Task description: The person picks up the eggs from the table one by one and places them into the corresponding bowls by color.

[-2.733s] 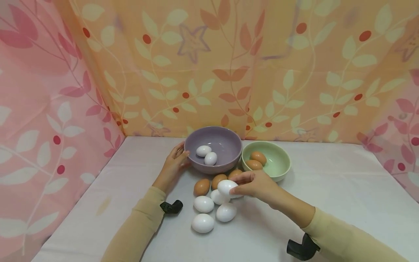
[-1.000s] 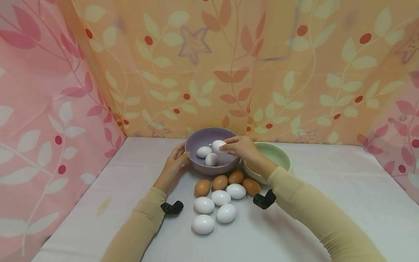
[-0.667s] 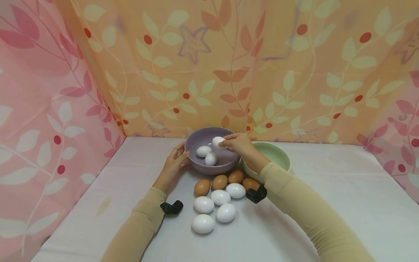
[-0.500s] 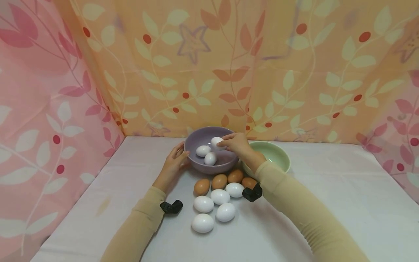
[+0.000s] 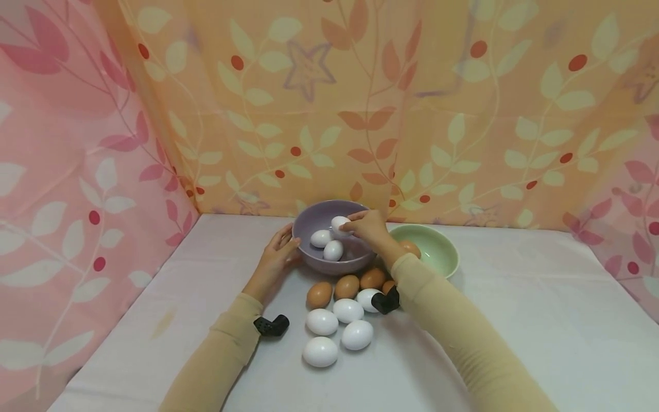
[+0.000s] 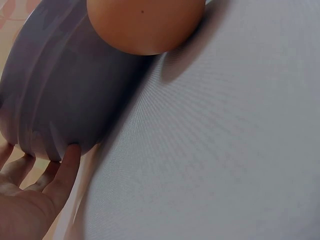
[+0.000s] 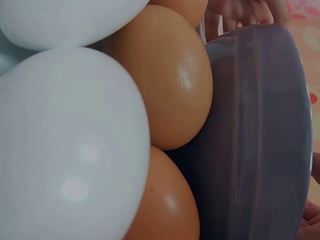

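My right hand pinches a white egg between thumb and fingers, low inside the purple bowl. In that bowl lie two more white eggs, one at the left and one nearer the front. Against the bowl's left side, my left hand rests with its fingers spread; the left wrist view has the fingertips touching the outer wall. Just in front of the bowl sit several brown eggs, and nearer me several white eggs.
A pale green bowl stands right beside the purple one, partly behind my right forearm, with a brown egg showing in it. Everything stands on a white cloth. Patterned curtains enclose the back and sides.
My right hand lifted a white egg from over the table group and brought it into the purple bowl. Lately it moved slightly left and lower. The left hand stayed on the bowl.
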`<state>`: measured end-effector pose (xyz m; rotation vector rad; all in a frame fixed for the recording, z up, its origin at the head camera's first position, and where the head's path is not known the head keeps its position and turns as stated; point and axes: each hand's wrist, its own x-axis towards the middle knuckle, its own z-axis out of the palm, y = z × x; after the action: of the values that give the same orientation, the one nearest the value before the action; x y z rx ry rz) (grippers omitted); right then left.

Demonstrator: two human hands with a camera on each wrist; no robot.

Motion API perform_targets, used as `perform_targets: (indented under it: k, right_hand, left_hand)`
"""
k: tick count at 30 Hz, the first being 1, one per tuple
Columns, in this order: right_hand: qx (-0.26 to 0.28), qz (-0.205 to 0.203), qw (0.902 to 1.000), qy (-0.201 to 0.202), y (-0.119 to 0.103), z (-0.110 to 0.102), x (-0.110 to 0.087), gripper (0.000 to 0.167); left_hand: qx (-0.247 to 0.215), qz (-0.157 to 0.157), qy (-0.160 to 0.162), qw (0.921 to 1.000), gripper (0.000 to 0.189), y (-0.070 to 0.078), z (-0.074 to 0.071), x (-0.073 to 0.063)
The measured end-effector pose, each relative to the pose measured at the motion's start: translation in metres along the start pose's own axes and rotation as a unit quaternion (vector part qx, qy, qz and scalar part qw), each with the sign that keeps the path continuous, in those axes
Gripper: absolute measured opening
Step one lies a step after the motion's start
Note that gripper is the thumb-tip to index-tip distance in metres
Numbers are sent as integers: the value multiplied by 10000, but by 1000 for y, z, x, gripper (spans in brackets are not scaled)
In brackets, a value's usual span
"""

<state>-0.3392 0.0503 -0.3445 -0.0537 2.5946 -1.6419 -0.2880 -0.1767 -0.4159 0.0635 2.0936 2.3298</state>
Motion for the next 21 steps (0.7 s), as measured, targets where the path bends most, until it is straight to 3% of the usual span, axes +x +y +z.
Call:
perform_targets:
  k: [10, 21]
  right_hand:
    - [-400, -146, 9991, -8, 5, 5, 2, 40]
    - [-776, -206, 9963, -293, 6, 4, 6, 38]
  left_hand:
    - [-26, -30, -2, 10000, 59, 2, 2, -2]
    - [-68, -15, -26, 10000, 59, 0, 0, 0]
